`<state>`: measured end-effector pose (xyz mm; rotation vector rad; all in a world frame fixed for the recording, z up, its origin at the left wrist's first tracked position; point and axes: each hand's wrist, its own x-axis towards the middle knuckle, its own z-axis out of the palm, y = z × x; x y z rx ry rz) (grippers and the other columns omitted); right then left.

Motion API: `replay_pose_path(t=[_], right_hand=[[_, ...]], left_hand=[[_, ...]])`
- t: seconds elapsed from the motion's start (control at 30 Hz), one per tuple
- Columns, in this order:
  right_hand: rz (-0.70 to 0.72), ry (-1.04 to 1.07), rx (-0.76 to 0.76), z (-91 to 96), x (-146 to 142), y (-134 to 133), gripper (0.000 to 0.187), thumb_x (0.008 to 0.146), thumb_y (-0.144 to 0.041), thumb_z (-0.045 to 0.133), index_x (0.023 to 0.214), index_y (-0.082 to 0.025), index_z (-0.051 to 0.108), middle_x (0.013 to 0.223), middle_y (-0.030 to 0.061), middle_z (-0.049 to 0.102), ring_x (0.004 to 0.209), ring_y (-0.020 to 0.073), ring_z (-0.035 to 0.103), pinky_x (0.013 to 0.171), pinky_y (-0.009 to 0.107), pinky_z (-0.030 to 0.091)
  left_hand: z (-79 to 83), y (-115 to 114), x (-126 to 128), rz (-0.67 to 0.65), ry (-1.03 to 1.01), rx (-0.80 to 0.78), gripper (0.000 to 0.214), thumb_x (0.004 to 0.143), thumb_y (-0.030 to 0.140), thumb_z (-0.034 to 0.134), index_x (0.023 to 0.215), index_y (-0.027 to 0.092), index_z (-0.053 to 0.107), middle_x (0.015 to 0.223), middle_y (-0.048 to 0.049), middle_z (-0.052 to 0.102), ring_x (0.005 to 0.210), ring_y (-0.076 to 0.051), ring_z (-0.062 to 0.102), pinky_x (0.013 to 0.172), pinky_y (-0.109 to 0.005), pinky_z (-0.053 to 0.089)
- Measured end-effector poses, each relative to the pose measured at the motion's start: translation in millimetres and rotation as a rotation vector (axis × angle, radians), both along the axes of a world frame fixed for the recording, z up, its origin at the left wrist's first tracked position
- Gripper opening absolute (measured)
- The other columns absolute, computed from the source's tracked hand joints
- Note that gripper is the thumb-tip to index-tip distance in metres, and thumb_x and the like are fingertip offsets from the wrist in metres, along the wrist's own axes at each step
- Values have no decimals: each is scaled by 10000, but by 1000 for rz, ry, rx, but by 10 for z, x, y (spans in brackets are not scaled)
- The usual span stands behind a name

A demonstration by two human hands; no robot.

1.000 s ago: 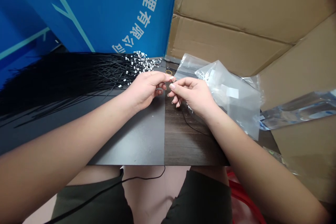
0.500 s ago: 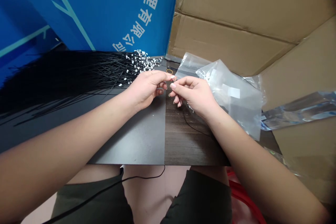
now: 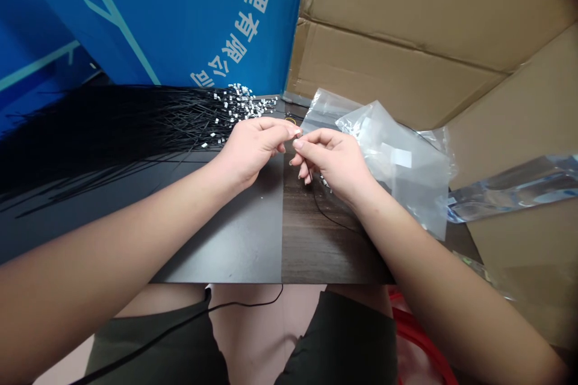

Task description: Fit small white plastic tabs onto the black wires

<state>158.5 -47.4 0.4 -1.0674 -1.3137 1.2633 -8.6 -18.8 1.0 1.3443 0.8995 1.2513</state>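
My left hand (image 3: 253,147) and my right hand (image 3: 332,159) meet fingertip to fingertip above the dark table (image 3: 253,240). Both are closed in a pinch. A thin black wire (image 3: 327,213) runs from under my right hand across the table toward me. What my left fingers pinch is too small to make out. A large sheaf of thin black wires (image 3: 112,126) with small white end pieces (image 3: 239,105) lies to the left, just behind my left hand. A clear plastic bag (image 3: 401,162) lies right behind my right hand.
A blue printed panel (image 3: 180,18) stands behind the wires. Brown cardboard (image 3: 406,42) walls in the back and right. Another clear bag (image 3: 515,189) lies at the right. A black cable (image 3: 180,328) crosses my lap, and a red rim (image 3: 419,337) shows below the table.
My two hands have edged slightly up and closer together at the fingertips. Nothing else has moved.
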Motion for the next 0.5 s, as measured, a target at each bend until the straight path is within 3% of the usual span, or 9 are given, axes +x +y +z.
replay_pose_path(t=[0.3, 0.5], right_hand=[[-33, 43, 40, -46, -71, -9, 215, 874, -339, 801, 819, -189, 656, 691, 7, 731, 524, 110, 646, 475, 249, 538], [-23, -51, 56, -52, -26, 23, 299, 909, -470, 777, 889, -189, 679, 770, 30, 744, 618, 140, 685, 597, 309, 594]], left_hand=[[-20, -28, 36, 61, -8, 19, 107, 742, 248, 773, 791, 182, 842, 929, -78, 806, 730, -139, 625, 682, -294, 487], [6, 14, 7, 63, -10, -37, 84, 722, 233, 768, 751, 177, 822, 833, -65, 769, 665, -122, 559, 634, -291, 442]])
